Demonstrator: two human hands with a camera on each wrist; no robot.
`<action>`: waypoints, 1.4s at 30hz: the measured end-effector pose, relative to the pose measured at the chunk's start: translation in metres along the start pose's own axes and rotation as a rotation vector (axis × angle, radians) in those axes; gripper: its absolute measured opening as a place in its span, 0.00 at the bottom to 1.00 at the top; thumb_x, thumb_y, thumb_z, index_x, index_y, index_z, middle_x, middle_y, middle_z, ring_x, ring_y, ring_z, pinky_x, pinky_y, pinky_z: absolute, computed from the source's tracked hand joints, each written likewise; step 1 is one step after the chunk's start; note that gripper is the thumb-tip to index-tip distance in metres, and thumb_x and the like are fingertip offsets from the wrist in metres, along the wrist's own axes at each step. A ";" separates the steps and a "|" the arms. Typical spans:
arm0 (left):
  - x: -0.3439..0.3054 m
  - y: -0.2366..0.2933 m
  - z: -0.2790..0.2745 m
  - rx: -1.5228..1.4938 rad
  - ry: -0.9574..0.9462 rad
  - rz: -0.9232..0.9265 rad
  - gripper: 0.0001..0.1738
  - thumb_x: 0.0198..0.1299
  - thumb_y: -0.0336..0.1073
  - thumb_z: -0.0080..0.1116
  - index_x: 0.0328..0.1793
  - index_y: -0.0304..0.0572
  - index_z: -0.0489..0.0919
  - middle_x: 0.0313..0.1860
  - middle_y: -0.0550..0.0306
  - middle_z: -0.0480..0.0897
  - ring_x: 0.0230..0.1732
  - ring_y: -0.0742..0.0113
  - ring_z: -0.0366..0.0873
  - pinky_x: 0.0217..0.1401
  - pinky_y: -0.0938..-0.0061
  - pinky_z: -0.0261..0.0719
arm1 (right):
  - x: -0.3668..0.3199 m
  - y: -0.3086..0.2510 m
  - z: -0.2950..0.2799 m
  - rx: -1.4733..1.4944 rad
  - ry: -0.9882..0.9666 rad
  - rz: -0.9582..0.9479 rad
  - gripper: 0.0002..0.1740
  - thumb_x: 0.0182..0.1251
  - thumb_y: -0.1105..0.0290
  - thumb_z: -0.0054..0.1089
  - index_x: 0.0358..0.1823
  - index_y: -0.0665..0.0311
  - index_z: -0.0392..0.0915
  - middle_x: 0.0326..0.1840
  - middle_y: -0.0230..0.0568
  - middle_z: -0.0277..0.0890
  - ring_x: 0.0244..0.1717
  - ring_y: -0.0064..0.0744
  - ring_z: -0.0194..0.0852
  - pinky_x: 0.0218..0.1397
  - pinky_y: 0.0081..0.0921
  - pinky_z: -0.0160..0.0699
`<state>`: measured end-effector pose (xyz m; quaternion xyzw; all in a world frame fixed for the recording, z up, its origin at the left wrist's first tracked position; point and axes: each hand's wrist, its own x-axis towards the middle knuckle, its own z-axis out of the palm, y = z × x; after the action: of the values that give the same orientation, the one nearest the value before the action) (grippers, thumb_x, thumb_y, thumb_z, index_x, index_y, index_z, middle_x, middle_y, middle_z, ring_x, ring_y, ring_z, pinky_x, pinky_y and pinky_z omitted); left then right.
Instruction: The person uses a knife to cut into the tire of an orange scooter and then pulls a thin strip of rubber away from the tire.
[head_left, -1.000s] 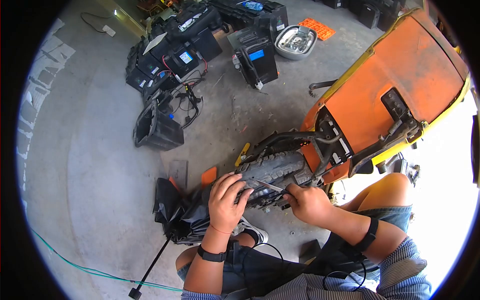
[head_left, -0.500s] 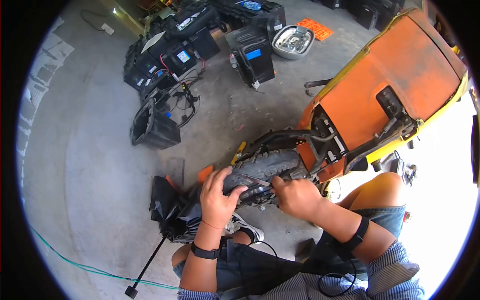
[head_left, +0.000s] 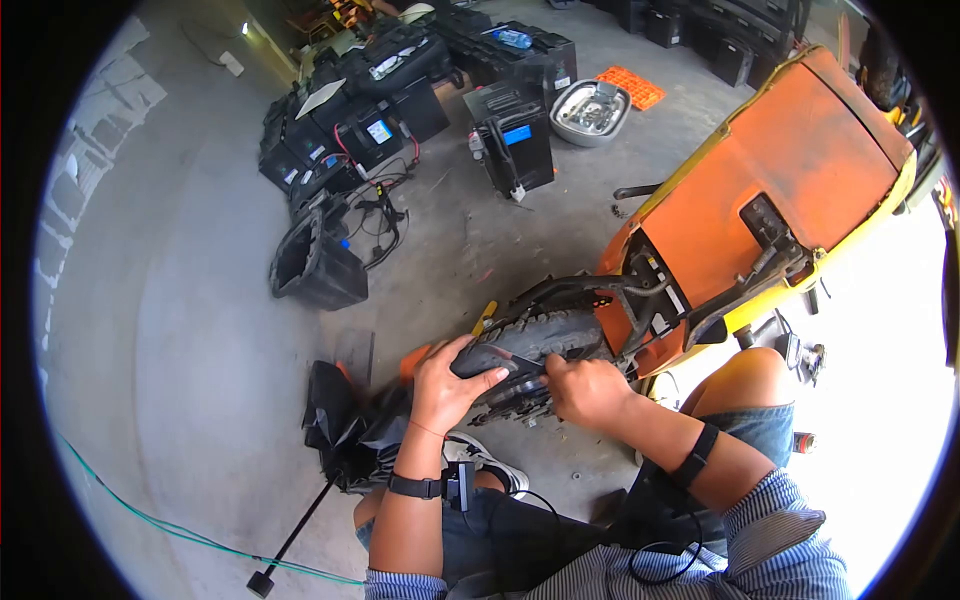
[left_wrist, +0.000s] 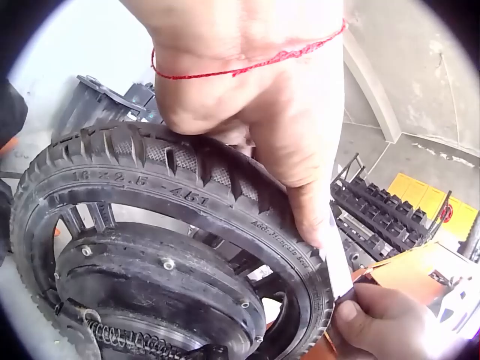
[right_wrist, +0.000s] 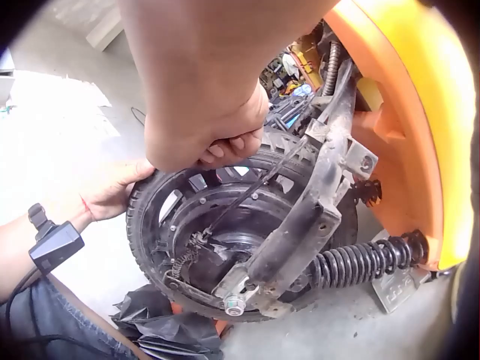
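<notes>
Presently, my two hands at the tyre.
Left hand clasps the tread; right hand, apart from it, grips a blade beside the left thumb.

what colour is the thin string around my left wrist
The string is red, and it shows best in the left wrist view.

Place: a workshop or repair garage | Floor: bare grey concrete, stained | On floor: many black battery-like cases, loose cables, a metal basin with small parts | Vehicle: an orange body panel, wheel with coil spring beside it
</notes>
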<state>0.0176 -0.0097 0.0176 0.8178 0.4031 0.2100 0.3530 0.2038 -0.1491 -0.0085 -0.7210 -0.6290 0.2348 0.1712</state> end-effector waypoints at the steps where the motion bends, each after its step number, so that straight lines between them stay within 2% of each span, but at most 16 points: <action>1: 0.000 0.001 -0.001 -0.012 -0.009 0.000 0.37 0.43 0.42 0.84 0.57 0.27 0.82 0.50 0.41 0.86 0.51 0.52 0.85 0.59 0.66 0.80 | 0.000 0.002 -0.002 -0.002 -0.014 0.010 0.13 0.74 0.60 0.54 0.44 0.65 0.72 0.24 0.55 0.82 0.29 0.59 0.85 0.35 0.52 0.83; 5: 0.004 -0.001 0.000 0.002 -0.002 0.036 0.36 0.43 0.43 0.84 0.55 0.27 0.83 0.48 0.41 0.86 0.50 0.52 0.86 0.58 0.66 0.80 | -0.008 0.010 0.001 -0.022 0.008 0.020 0.13 0.74 0.60 0.54 0.44 0.65 0.72 0.24 0.55 0.82 0.28 0.59 0.84 0.34 0.52 0.83; 11: 0.005 -0.003 0.006 0.086 0.042 0.057 0.35 0.40 0.44 0.84 0.52 0.28 0.85 0.46 0.41 0.87 0.48 0.50 0.86 0.56 0.65 0.81 | 0.003 -0.008 0.000 -0.025 -0.008 0.072 0.14 0.74 0.60 0.54 0.45 0.66 0.71 0.25 0.57 0.82 0.29 0.60 0.85 0.35 0.52 0.83; 13: 0.006 -0.006 0.006 0.081 0.062 0.123 0.35 0.40 0.44 0.84 0.53 0.28 0.85 0.46 0.41 0.87 0.48 0.51 0.86 0.56 0.65 0.82 | 0.008 -0.011 0.000 0.017 0.027 0.052 0.14 0.74 0.60 0.54 0.44 0.66 0.71 0.25 0.58 0.82 0.29 0.61 0.85 0.35 0.52 0.84; 16: 0.005 0.001 0.002 -0.012 0.018 0.035 0.35 0.40 0.44 0.85 0.53 0.28 0.85 0.46 0.42 0.87 0.48 0.52 0.87 0.56 0.65 0.81 | 0.003 -0.005 -0.007 0.001 -0.009 0.009 0.14 0.74 0.60 0.53 0.44 0.67 0.71 0.25 0.59 0.82 0.29 0.61 0.85 0.36 0.52 0.84; 23: 0.006 0.004 0.004 0.059 0.024 0.047 0.33 0.43 0.41 0.84 0.53 0.29 0.84 0.47 0.45 0.86 0.49 0.54 0.86 0.56 0.67 0.81 | 0.005 0.001 0.004 0.068 0.042 0.017 0.14 0.75 0.61 0.52 0.43 0.68 0.72 0.24 0.59 0.81 0.29 0.61 0.85 0.35 0.52 0.84; 26: 0.004 0.007 0.002 0.008 -0.035 0.074 0.32 0.43 0.40 0.84 0.53 0.31 0.85 0.47 0.46 0.86 0.48 0.55 0.85 0.56 0.67 0.81 | 0.015 -0.014 -0.008 0.039 0.018 0.014 0.15 0.75 0.61 0.52 0.43 0.68 0.72 0.25 0.61 0.81 0.29 0.63 0.85 0.35 0.52 0.84; 29: 0.006 0.002 0.003 -0.007 -0.026 0.019 0.31 0.44 0.39 0.83 0.53 0.32 0.85 0.47 0.46 0.86 0.49 0.56 0.85 0.56 0.67 0.81 | 0.006 -0.011 -0.010 0.028 -0.021 0.039 0.15 0.74 0.61 0.53 0.44 0.69 0.72 0.24 0.61 0.81 0.29 0.63 0.85 0.35 0.52 0.84; 32: 0.007 -0.001 0.005 -0.064 -0.045 0.014 0.31 0.44 0.40 0.83 0.53 0.31 0.84 0.47 0.45 0.86 0.50 0.55 0.85 0.58 0.67 0.80 | -0.005 0.004 -0.007 0.020 -0.044 0.035 0.15 0.74 0.61 0.53 0.44 0.69 0.73 0.25 0.61 0.82 0.29 0.62 0.85 0.35 0.52 0.84; 37: 0.006 0.010 0.002 0.065 0.016 0.032 0.33 0.42 0.40 0.84 0.53 0.28 0.84 0.49 0.43 0.86 0.52 0.53 0.85 0.60 0.68 0.80 | 0.011 -0.010 -0.013 0.011 -0.053 0.053 0.16 0.74 0.60 0.53 0.46 0.68 0.74 0.26 0.60 0.82 0.30 0.61 0.85 0.36 0.52 0.84; 38: 0.006 0.015 -0.001 0.018 -0.048 0.041 0.33 0.43 0.40 0.83 0.54 0.27 0.84 0.49 0.42 0.86 0.51 0.54 0.85 0.59 0.67 0.80 | 0.010 -0.013 -0.013 0.009 -0.046 0.044 0.16 0.74 0.60 0.53 0.46 0.68 0.74 0.27 0.59 0.83 0.31 0.61 0.86 0.37 0.52 0.84; 42: 0.008 0.011 0.000 -0.035 -0.066 0.001 0.33 0.43 0.39 0.83 0.54 0.27 0.83 0.49 0.43 0.86 0.51 0.56 0.85 0.59 0.67 0.80 | 0.002 -0.005 -0.016 -0.001 -0.052 0.053 0.16 0.74 0.60 0.53 0.45 0.68 0.74 0.26 0.59 0.83 0.31 0.61 0.86 0.37 0.52 0.84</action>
<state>0.0283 -0.0079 0.0260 0.8181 0.3872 0.1901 0.3803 0.2088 -0.1455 0.0078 -0.7310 -0.6143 0.2577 0.1480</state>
